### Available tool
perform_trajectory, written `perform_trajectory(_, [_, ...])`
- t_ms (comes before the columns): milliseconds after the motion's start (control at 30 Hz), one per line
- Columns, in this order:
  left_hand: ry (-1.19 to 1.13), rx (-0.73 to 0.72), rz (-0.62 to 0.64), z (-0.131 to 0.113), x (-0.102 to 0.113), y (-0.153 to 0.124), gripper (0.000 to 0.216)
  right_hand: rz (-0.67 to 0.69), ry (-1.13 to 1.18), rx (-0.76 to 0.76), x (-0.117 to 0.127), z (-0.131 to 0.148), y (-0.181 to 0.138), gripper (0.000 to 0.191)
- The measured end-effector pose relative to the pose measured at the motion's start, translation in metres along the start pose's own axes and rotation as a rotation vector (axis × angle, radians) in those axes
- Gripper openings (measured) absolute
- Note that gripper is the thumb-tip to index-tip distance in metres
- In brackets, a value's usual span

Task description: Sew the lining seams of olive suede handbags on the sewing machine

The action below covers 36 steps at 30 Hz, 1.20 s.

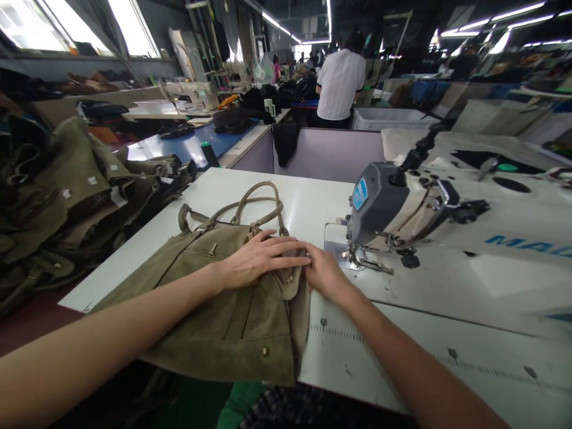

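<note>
An olive suede handbag with looped handles lies flat on the white sewing table. My left hand rests flat on the bag's upper right edge, fingers stretched out toward the right. My right hand is curled at the bag's right edge, fingers pinching the edge of the material near a small metal fitting. Both hands sit just left of the sewing machine's needle foot.
A grey and white industrial sewing machine stands at the right. A heap of olive bag pieces is piled at the left. A person in a white shirt stands at a far bench. A dark thread cone stands beyond the table.
</note>
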State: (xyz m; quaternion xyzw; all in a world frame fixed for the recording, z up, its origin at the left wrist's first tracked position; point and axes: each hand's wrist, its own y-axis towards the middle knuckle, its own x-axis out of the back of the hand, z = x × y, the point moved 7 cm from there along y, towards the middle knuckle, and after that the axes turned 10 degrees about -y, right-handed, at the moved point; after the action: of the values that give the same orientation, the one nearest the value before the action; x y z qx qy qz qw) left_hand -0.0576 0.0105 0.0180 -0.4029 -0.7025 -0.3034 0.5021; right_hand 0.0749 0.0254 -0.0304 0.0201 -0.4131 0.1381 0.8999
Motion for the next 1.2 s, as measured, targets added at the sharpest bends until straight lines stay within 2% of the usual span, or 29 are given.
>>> perform_trajectory(67, [-0.199,-0.001,0.08,-0.001,0.002,0.001,0.058,-0.03,-0.021,-0.017,0.003,-0.004,0.002,0.019])
perform_trajectory(167, [-0.396,0.122,0.148,-0.001,0.002,0.01,0.024,-0.052,-0.046,-0.021,0.004,-0.007,0.002,0.023])
perform_trajectory(200, [-0.402,0.175,0.147,-0.001,0.001,0.015,0.025,-0.063,-0.06,-0.019,0.005,-0.007,0.002,0.027])
perform_trajectory(300, [-0.202,0.343,0.069,-0.003,-0.006,0.03,0.044,-0.099,-0.111,-0.012,0.009,-0.007,-0.005,0.041])
perform_trajectory(333, [-0.105,0.378,0.045,-0.005,-0.008,0.034,0.043,-0.107,-0.126,-0.008,0.01,-0.007,-0.008,0.046])
perform_trajectory(400, [0.054,0.4,0.03,-0.013,-0.013,0.039,0.028,-0.113,-0.147,-0.001,0.011,-0.007,-0.015,0.052])
perform_trajectory(433, [0.09,0.388,0.044,-0.017,-0.016,0.04,0.017,-0.113,-0.154,0.001,0.012,-0.007,-0.019,0.052])
perform_trajectory(467, [0.101,0.373,0.073,-0.02,-0.017,0.04,0.015,-0.112,-0.16,0.002,0.012,-0.006,-0.023,0.051])
perform_trajectory(567, [0.084,0.359,0.236,-0.021,-0.012,0.04,0.036,-0.089,-0.169,0.018,0.008,-0.002,-0.03,0.047])
perform_trajectory(633, [0.157,0.299,0.304,-0.02,-0.001,0.047,0.03,-0.073,-0.173,0.041,0.004,0.002,-0.03,0.042])
perform_trajectory(700, [0.296,0.158,0.261,-0.019,0.013,0.063,0.015,-0.078,-0.181,0.053,0.001,0.003,-0.029,0.036])
perform_trajectory(733, [0.35,0.072,0.224,-0.018,0.016,0.071,0.016,-0.086,-0.185,0.052,0.001,0.003,-0.028,0.033])
perform_trajectory(800, [0.382,-0.078,0.155,-0.015,0.011,0.081,0.029,-0.101,-0.177,0.045,0.001,0.0,-0.027,0.032])
perform_trajectory(867, [0.345,-0.141,0.09,-0.005,-0.003,0.082,0.035,-0.108,-0.15,0.048,0.002,-0.004,-0.027,0.033])
perform_trajectory(933, [0.312,-0.08,-0.066,0.01,-0.014,0.077,0.034,-0.121,-0.122,0.062,0.005,-0.007,-0.027,0.034])
perform_trajectory(1000, [0.251,0.085,-0.215,0.027,-0.02,0.067,0.036,-0.141,-0.104,0.074,0.007,-0.01,-0.025,0.034])
perform_trajectory(1033, [0.206,0.165,-0.248,0.033,-0.024,0.062,0.043,-0.152,-0.098,0.079,0.008,-0.011,-0.024,0.033])
perform_trajectory(1100, [0.103,0.258,-0.232,0.039,-0.033,0.057,0.059,-0.176,-0.09,0.089,0.011,-0.013,-0.022,0.028])
perform_trajectory(1167, [0.016,0.263,-0.228,0.035,-0.035,0.056,0.068,-0.203,-0.084,0.102,0.014,-0.015,-0.027,0.023])
perform_trajectory(1200, [0.0,0.268,-0.273,0.033,-0.032,0.055,0.068,-0.214,-0.084,0.109,0.016,-0.015,-0.033,0.022])
